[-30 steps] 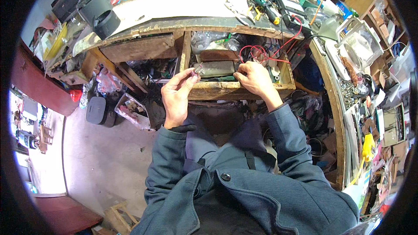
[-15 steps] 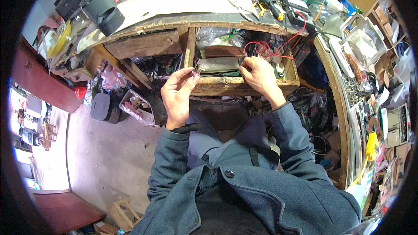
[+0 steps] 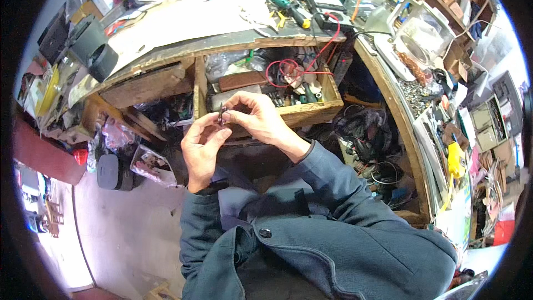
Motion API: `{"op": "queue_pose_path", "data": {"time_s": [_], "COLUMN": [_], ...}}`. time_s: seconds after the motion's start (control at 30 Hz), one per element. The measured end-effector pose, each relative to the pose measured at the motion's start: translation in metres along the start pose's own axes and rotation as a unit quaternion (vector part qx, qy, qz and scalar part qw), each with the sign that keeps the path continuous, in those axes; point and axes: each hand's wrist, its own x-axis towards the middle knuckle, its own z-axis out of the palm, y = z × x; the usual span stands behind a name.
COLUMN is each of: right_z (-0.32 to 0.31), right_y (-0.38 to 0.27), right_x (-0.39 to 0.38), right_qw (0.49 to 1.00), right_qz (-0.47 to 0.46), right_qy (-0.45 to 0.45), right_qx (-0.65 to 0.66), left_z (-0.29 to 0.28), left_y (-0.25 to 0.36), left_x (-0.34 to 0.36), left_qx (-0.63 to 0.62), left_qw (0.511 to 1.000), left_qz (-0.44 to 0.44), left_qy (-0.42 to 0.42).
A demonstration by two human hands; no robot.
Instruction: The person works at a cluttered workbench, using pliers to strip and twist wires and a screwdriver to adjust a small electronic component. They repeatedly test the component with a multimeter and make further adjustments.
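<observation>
My left hand (image 3: 201,150) and my right hand (image 3: 256,118) meet in front of the open wooden drawer (image 3: 308,111), both closed around a small thin item (image 3: 221,116), too small to make out. Behind them in the drawer lie a brown block (image 3: 241,81), a grey oblong piece (image 3: 226,98), a red cable (image 3: 283,75), plastic bags (image 3: 222,62) and several tools (image 3: 302,97).
The cluttered bench (image 3: 189,50) holds a white sheet (image 3: 166,19), grey pipe fittings (image 3: 83,41), a green screwdriver (image 3: 284,2) and small electronics. A crowded side counter (image 3: 400,119) runs down the right. At lower left stand a dark bin (image 3: 108,172) and a white box (image 3: 152,169).
My right hand has moved left from the drawer's right part and joined my left hand at the small item. My left hand has shifted left and down in the picture. The view has turned.
</observation>
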Motion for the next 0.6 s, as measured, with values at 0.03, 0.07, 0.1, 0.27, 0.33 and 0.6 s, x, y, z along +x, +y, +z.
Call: {"op": "queue_pose_path", "data": {"time_s": [0.03, 0.07, 0.1, 0.27, 0.33, 0.6], "right_z": [-0.009, -0.012, -0.015, -0.055, -0.098, -0.283], "right_y": [-0.003, -0.004, -0.004, -0.003, -0.008, 0.069], "right_x": [-0.001, -0.002, -0.003, -0.007, -0.012, -0.040], "right_qw": [0.999, 0.998, 0.997, 0.966, 0.895, 0.968], "right_qz": [0.022, 0.008, -0.006, -0.105, -0.176, 0.111], "right_qy": [-0.026, -0.035, -0.043, 0.084, 0.226, 0.146], "right_qx": [-0.033, -0.049, -0.065, -0.220, -0.343, -0.172], "left_z": [-0.001, 0.000, 0.000, 0.007, -0.001, 0.006], "left_y": [0.000, 0.001, -0.002, -0.013, -0.015, -0.042], "left_x": [0.004, 0.006, 0.009, 0.031, 0.045, 0.087], "left_qx": [0.027, -0.005, -0.009, 0.038, -0.002, -0.117], "left_qw": [1.000, 0.999, 0.999, 0.999, 1.000, 0.993], "left_qz": [0.000, -0.022, -0.021, 0.003, 0.006, -0.016], "left_qy": [-0.012, -0.023, -0.034, -0.028, -0.014, 0.012]}}
